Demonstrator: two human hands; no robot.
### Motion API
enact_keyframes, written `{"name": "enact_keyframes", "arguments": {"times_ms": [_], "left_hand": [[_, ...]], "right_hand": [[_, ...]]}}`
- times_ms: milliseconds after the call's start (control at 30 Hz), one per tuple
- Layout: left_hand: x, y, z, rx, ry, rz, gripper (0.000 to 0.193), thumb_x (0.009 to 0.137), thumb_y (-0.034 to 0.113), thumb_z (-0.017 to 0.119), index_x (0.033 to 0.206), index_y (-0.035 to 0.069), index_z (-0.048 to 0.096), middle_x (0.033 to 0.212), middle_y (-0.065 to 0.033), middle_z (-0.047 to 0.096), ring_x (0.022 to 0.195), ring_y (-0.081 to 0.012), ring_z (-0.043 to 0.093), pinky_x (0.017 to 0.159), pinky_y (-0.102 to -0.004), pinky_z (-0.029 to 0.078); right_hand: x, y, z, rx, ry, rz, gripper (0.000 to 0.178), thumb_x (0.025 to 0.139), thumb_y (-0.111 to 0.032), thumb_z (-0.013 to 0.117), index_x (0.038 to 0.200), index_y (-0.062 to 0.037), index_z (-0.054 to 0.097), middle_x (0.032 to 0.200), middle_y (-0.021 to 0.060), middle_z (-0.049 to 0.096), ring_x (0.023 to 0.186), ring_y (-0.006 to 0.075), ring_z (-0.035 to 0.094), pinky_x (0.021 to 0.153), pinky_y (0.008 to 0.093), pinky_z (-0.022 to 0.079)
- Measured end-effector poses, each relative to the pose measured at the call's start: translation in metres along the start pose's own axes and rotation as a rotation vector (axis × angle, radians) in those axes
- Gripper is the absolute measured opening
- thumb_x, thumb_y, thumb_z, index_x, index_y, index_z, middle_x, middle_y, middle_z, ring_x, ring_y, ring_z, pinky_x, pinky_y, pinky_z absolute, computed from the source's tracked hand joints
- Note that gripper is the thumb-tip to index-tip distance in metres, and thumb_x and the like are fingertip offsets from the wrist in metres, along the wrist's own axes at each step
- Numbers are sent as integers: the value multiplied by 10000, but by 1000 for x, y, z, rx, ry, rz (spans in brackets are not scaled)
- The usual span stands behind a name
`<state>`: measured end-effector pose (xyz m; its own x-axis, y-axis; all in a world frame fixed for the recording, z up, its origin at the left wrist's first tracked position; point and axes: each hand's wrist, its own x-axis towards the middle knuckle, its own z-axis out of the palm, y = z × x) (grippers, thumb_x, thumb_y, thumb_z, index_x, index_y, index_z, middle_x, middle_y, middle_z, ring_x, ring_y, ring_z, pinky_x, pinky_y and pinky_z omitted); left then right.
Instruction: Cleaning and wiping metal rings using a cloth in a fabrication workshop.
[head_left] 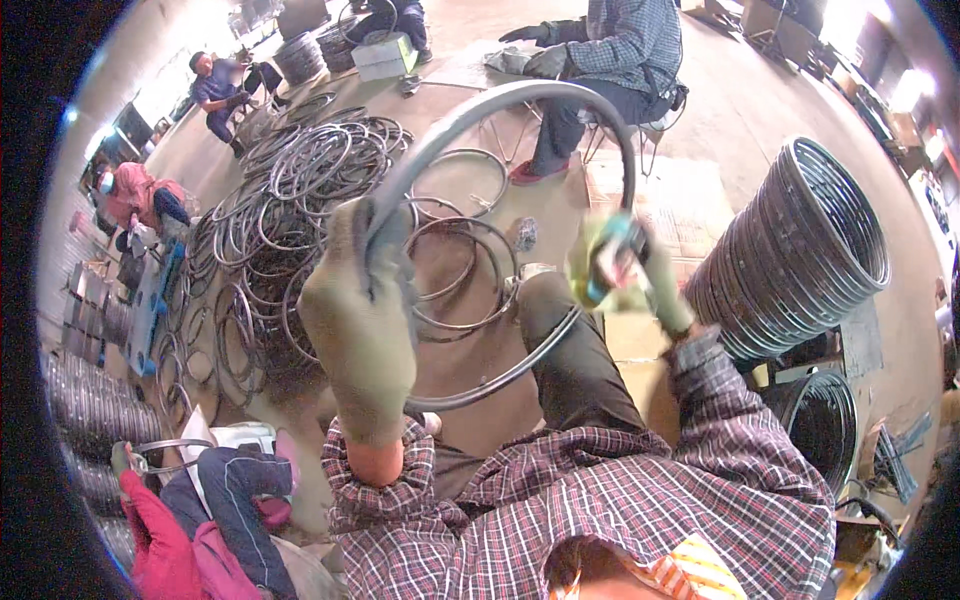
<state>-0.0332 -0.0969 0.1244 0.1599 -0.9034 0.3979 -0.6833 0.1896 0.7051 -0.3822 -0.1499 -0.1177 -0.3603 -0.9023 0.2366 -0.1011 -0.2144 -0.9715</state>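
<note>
My left hand (362, 320), in a greyish-green work glove, is closed round the left side of a bare grey metal wheel rim (520, 92). The rim stands tilted up in front of me, above my knee. At its right side is my gloved right hand (655, 275), smeared by motion. Its fingers are closed round a small teal and red thing (615, 255), too blurred to name, which is against or very close to the rim. Part of the rim's right side is hidden behind that hand.
A big heap of loose rims (300, 190) covers the floor ahead to the left. At the right, a tall leaning stack of rims (790, 260) stands beside flattened cardboard (690, 205). A seated person (630, 60) works ahead; other people sit at the left.
</note>
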Motion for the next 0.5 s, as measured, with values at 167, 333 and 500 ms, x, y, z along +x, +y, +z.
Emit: {"name": "enact_keyframes", "arguments": {"times_ms": [167, 333, 500], "left_hand": [[9, -57, 7, 34, 184, 152, 221, 939, 161, 535, 1114, 29, 569, 834, -213, 628, 706, -325, 632, 627, -409, 463], [6, -81, 0, -33, 240, 132, 246, 930, 102, 516, 1152, 11, 568, 918, -216, 648, 767, -260, 649, 711, -381, 489], [-9, -85, -14, 91, 313, 248, 250, 924, 101, 517, 1152, 10, 568, 956, -221, 643, 807, -327, 649, 767, -412, 481]], "right_hand": [[-110, 79, 6, 903, -357, 319, 428, 913, -258, 546, 1262, -15, 495, 1195, 89, 566, 1036, 135, 552, 865, 300, 461], [-103, 50, -2, 820, -162, 223, 432, 922, -264, 529, 1271, -14, 484, 1206, 94, 561, 1050, 153, 550, 887, 309, 453], [-45, 31, -6, 723, -180, 202, 437, 933, -273, 507, 1282, -12, 470, 1220, 101, 555, 1067, 175, 547, 915, 321, 443]]}}
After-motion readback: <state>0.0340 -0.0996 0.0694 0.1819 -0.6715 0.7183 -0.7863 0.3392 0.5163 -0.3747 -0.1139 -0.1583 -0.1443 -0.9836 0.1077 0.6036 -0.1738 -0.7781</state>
